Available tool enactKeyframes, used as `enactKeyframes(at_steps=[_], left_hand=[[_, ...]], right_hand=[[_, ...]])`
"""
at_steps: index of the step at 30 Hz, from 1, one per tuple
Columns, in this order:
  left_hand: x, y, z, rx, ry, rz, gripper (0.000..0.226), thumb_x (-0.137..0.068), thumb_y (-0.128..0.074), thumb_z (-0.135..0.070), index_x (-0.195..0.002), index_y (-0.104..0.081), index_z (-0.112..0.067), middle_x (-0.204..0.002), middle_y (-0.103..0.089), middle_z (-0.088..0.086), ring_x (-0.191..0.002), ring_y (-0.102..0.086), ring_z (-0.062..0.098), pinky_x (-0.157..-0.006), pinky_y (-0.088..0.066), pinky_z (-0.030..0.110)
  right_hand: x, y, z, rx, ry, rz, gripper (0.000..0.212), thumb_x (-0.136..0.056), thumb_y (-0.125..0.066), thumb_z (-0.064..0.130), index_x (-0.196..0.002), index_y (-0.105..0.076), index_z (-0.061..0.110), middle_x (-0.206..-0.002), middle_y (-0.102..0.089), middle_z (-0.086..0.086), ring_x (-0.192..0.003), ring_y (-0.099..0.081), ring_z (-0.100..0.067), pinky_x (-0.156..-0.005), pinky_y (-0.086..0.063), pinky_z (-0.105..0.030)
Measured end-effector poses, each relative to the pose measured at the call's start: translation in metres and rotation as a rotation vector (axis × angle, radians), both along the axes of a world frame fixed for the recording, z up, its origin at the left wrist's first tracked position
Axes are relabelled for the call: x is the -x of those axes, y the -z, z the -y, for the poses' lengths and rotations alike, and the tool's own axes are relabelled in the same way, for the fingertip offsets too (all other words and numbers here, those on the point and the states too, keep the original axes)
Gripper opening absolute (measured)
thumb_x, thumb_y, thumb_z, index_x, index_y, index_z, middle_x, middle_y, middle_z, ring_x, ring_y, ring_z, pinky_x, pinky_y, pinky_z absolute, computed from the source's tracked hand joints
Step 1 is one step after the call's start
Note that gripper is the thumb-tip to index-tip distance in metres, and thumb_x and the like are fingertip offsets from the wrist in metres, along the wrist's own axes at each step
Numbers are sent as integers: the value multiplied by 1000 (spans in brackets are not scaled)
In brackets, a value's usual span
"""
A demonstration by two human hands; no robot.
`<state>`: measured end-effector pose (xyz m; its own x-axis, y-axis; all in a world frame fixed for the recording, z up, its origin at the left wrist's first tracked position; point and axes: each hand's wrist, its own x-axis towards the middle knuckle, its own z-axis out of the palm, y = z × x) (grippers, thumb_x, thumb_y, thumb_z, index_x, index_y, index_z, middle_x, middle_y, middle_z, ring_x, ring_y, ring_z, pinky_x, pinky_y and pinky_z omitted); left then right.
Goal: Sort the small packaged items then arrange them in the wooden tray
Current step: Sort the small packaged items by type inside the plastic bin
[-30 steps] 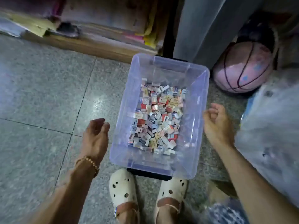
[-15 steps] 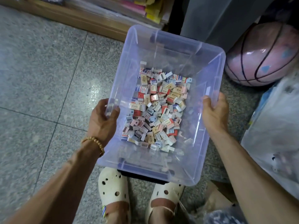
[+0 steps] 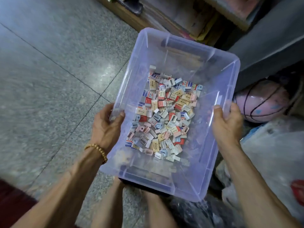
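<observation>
A clear plastic bin (image 3: 228, 66) is held above the floor, tilted a little. Several small packaged items (image 3: 166, 116), white, red, blue, pink and tan, lie heaped in its bottom. My left hand (image 3: 107, 124) grips the bin's left rim, thumb inside the wall. My right hand (image 3: 227, 124) grips the right rim the same way. A bead bracelet sits on my left wrist. No wooden tray is in view.
Grey speckled floor tiles (image 3: 49, 79) spread to the left. A low wooden shelf with stacked goods (image 3: 181, 17) runs along the back. A pink basketball (image 3: 263, 104) and plastic bags (image 3: 276, 153) crowd the right side. My legs show below the bin.
Both hands went from hovering beside the bin to gripping its rims, and the bin has come up off the floor toward me. My view has turned.
</observation>
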<state>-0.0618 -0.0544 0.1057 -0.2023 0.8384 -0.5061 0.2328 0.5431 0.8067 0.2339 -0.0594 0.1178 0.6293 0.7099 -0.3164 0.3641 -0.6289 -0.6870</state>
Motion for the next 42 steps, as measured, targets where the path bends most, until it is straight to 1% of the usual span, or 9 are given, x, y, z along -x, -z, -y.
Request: enactKeyframes(at_steps=[3, 8, 11, 15, 19, 26, 29, 33, 42], left_hand=[[33, -71, 16, 0, -102, 0, 7, -89, -67, -28, -96, -67, -27, -85, -69, -1, -77, -65, 22, -70, -53, 42], [82, -177, 33, -34, -284, -35, 10, -93, -63, -15, -89, -64, -24, -79, -66, -3, -72, -60, 15, -66, -49, 31], [115, -221, 42, -49, -397, -30, 9, -91, -64, -19, -99, -66, -21, -92, -70, -1, -84, -66, 18, -79, -53, 37], [164, -259, 49, -92, -538, -64, 12, -91, -65, -16, -100, -67, -25, -84, -69, -7, -73, -61, 8, -75, -52, 36], [230, -281, 46, -86, -653, -31, 5, -89, -66, -23, -92, -67, -27, -71, -63, -13, -62, -54, 5, -69, -46, 32], [393, -318, 21, -21, -685, -37, 20, -86, -64, -29, -102, -67, -17, -71, -63, 3, -62, -51, 8, -69, -42, 30], [455, -336, 5, -21, -727, -65, 20, -87, -66, -26, -104, -68, -17, -88, -71, 13, -67, -54, 8, -72, -44, 30], [524, -353, -25, -26, -792, -72, 14, -91, -65, -19, -105, -68, -19, -74, -62, -10, -67, -56, 6, -72, -46, 28], [665, -382, -136, -1, -924, -164, 15, -92, -64, -20, -107, -68, -19, -90, -69, -4, -81, -63, 13, -77, -54, 35]], right_hand=[[31, -70, -18, -21, -106, -37, 25, -99, -56, 28, -124, -57, 20, -111, -65, 2, -100, -64, -23, -84, -48, -30], [92, -172, -54, -41, -299, -83, 37, -93, -55, 40, -125, -54, 22, -123, -67, -8, -110, -65, -30, -96, -53, -49], [134, -221, -79, -74, -419, -63, 25, -97, -56, 28, -121, -56, 21, -112, -66, -3, -97, -63, -24, -90, -53, -40], [201, -271, -111, -135, -585, -36, 23, -97, -56, 22, -117, -60, 10, -101, -60, 0, -90, -54, -17, -75, -41, -29], [286, -299, -140, -110, -695, -41, 25, -98, -55, 22, -121, -59, 13, -108, -61, 0, -95, -54, -16, -78, -37, -25], [463, -334, -177, -75, -748, -27, 45, -84, -53, 43, -121, -60, 19, -114, -69, -8, -103, -65, -30, -92, -53, -52], [530, -349, -198, -71, -771, -46, 28, -94, -56, 23, -121, -60, 16, -108, -68, -6, -96, -63, -26, -85, -52, -40], [606, -353, -242, -101, -846, -52, 23, -96, -56, 17, -118, -62, 11, -102, -63, -3, -89, -57, -22, -70, -36, -26], [791, -366, -384, -95, -1037, -65, 38, -98, -54, 25, -130, -55, 4, -122, -64, -15, -108, -60, -30, -89, -49, -37]])
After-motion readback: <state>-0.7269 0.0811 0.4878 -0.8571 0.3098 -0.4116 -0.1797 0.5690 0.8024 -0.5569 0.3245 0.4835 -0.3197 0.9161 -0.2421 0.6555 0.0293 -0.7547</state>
